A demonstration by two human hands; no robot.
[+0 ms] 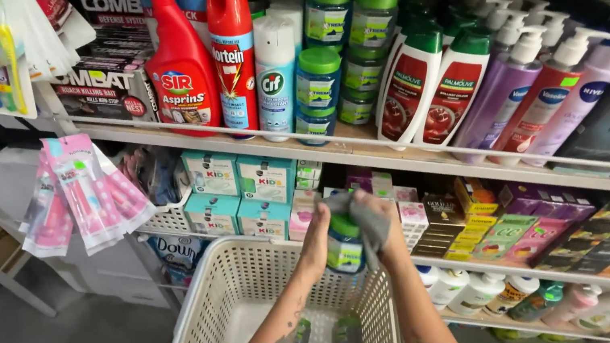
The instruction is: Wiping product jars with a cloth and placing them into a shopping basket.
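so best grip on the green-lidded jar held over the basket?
Grip the green-lidded jar round its body below the lid, coming from the sides. It is upright between the left hand and right hand, above the white basket. The right hand's grey cloth covers the top.

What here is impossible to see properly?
Head view only:
- Jar: mostly covered by the left hand and right hand with its grey cloth.
- Basket contents: blurred behind the forearms.
- Bottom shelf bottles: cut off by the lower edge.
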